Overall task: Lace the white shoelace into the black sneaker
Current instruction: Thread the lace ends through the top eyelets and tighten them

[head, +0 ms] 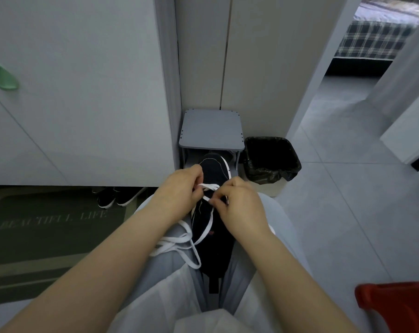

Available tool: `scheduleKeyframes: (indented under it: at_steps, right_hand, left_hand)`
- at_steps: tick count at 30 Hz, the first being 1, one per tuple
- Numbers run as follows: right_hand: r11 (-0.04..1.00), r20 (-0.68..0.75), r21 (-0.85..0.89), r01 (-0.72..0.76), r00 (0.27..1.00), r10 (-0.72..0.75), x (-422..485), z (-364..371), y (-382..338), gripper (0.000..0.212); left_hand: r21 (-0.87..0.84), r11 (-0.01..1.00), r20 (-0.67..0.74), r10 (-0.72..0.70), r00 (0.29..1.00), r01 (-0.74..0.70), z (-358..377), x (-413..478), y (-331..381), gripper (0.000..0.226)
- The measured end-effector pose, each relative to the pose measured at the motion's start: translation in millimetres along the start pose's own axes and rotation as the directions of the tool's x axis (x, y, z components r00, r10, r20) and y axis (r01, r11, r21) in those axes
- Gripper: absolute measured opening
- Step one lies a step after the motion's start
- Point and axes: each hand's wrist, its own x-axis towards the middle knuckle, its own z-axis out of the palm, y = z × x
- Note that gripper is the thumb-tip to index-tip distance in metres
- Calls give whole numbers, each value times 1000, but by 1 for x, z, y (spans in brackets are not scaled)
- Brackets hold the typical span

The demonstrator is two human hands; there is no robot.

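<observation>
Tiled floor (347, 224); one black sneaker (214, 169), one white shoelace (177, 243) in the pinching grip of left hand (179, 188) and right hand (239, 207).

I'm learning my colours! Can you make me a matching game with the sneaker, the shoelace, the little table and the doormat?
Things:
1. sneaker
2. shoelace
3. little table
4. doormat

Colours:
a. grey
b. dark green
c. black
d. white

Right pairs: 1-c, 2-d, 3-a, 4-b.
</observation>
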Motion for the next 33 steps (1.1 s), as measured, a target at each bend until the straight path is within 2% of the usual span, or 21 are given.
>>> scheduleKeyframes:
  at_steps: [2,3,4,6,8,9,10,11,12,13,14,17,20,22,23,27,31,33]
  right_hand:
    - [953,3,295,-73,997,76,-3,-13,1,12]
    - [876,47,466,-122,992,113,-8,-24,-1,13]
    - [757,101,632,-164,986,130,-13,-34,-3,13]
    - [497,146,847,-190,981,126,-24,-54,-4,14]
    - [204,77,973,-109,985,156,-33,-70,0,12]
    - [115,31,992,-53,982,185,-34,-78,2,11]
    - [144,-20,989,-10,979,205,-33,-82,5,10]
    - [287,-59,958,-1,978,201,-30,-84,7,11]
    - [475,-80,880,-13,981,175,-26,-82,8,13]
    - [644,-67,764,-31,990,128,-22,-76,8,15]
    - [763,-24,645,-43,997,77,-18,-67,6,16]
    - [956,97,289,-52,995,25,-6,-29,1,9]
    - [998,94,-9,-55,994,55,1,-5,-2,16]
    - [996,74,-81,-44,996,50,3,1,-7,17]
    - [996,74,-73,-44,996,50,3,2,-7,17]
    - [973,141,163,-162,980,140,3,-15,0,14]
    - [919,195,321,-230,965,174,-3,-48,13,19]
    - [855,194,449,-260,962,191,-6,-59,19,21]
  left_hand:
    - [84,996,-18,-17,1000,18,-10,2,-6,13]
    - [110,993,-29,-47,998,50,-16,4,-12,13]
    - [105,990,-33,-95,995,98,-23,7,-18,13]
    - [35,982,-33,-186,982,187,-36,9,-29,16]
    - [-21,976,-19,-218,976,218,-41,8,-36,17]
    - [-55,973,6,-225,974,225,-41,6,-36,16]
    - [-124,962,57,-236,970,242,-40,4,-35,16]
    - [-221,936,131,-249,959,273,-39,2,-34,16]
    - [-327,891,212,-255,943,314,-37,0,-32,15]
    - [-416,837,278,-254,926,355,-36,-2,-31,14]
    - [-489,782,320,-251,914,386,-36,-4,-29,11]
    - [-612,667,363,-242,900,426,-40,-5,-25,9]
    - [-696,546,380,-272,884,467,-42,-4,-21,22]
    - [-713,506,390,-288,874,485,-39,-6,-20,25]
    - [-695,530,381,-301,874,486,-36,-7,-20,24]
    - [-500,741,265,-362,894,449,-19,-12,-21,28]
    - [-403,821,232,-335,913,403,-8,-13,-18,25]
    - [-405,845,166,-307,937,349,-5,-14,-15,21]
